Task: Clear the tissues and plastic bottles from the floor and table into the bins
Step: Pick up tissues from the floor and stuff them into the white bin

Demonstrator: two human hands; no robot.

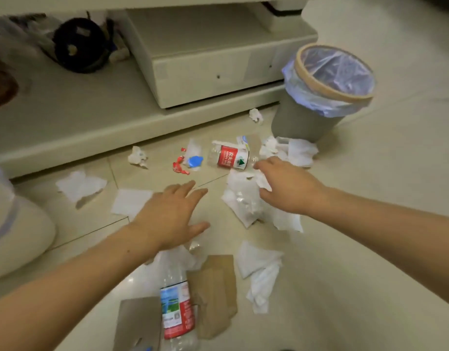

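White tissues lie scattered over the tiled floor. My right hand pinches the edge of a crumpled tissue pile in the middle. Just beyond its fingers lies a clear plastic bottle with a red label, on its side. My left hand hovers open with straight fingers over the floor, beside a flat tissue. A second bottle with a red and blue label lies near the bottom, under my left forearm. A grey bin with a pale blue liner stands at the right.
A low cream cabinet on a raised platform borders the floor at the back. Brown paper pieces lie beside the near bottle. Red and blue wrapper scraps sit left of the far bottle. A white lined bin shows at the left edge.
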